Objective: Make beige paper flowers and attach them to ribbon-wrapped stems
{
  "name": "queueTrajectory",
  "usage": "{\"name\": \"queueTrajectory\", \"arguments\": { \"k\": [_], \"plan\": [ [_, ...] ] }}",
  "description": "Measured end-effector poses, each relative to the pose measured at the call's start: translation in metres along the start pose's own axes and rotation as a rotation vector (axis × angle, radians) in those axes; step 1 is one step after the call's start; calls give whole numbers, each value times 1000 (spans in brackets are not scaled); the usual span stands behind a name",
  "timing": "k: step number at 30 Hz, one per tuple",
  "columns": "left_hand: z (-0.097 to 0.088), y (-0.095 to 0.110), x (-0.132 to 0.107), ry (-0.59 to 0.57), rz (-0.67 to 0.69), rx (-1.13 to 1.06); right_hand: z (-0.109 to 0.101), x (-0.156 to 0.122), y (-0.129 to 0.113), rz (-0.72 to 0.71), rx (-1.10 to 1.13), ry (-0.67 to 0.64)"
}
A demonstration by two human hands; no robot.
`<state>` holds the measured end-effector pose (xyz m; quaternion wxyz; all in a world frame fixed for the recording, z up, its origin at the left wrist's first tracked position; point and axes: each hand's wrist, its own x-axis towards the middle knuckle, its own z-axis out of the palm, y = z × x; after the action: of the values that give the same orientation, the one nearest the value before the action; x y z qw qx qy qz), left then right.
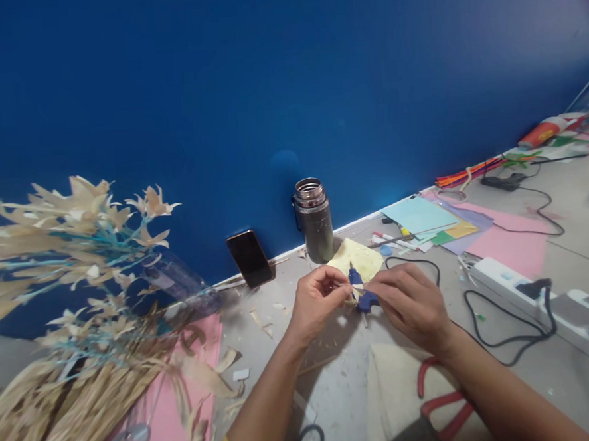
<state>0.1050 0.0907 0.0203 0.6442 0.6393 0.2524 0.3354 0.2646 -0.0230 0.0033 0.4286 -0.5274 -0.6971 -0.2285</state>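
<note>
My left hand (320, 295) is closed in a pinch, its fingertips meeting my right hand's fingertips over the floor. Fingers of my right hand (410, 301) are also pinched together. Between the two sits a small pale piece, too small and blurred for me to name. Just behind the fingertips lies a blue glue gun (364, 301), its nozzle pointing at the wall and its body partly hidden by my hands. Under the nozzle is a sheet of pale yellow paper (369, 258). Red-handled scissors or shears (449, 414) rest below my right forearm, partly covered.
A dark open flask (316, 229) and a phone (249, 259) stand against the blue wall. Dried husk flowers (89, 210) and husks (51, 415) fill the left. At right are coloured paper (418, 214), a white power strip (544, 311) and black cords (500, 324).
</note>
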Motion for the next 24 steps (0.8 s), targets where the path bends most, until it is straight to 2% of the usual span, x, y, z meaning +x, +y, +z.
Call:
{"name": "queueTrajectory", "arguments": {
  "k": [11, 16, 20, 22, 24],
  "plan": [
    [-2, -3, 0, -19, 7, 74, 3, 1, 2, 22, 54, -76],
    [0, -4, 0, -38, -5, 3, 6, 2, 2, 83, 129, -12],
    [2, -7, 2, 10, -102, -221, 9, 3, 3, 273, 194, 106],
    [5, -10, 2, 18, -199, -421, 12, 2, 3, 409, 243, 87],
    [9, -13, 1, 4, -289, -584, 15, 0, 1, 510, 311, 13]
  ]
}}
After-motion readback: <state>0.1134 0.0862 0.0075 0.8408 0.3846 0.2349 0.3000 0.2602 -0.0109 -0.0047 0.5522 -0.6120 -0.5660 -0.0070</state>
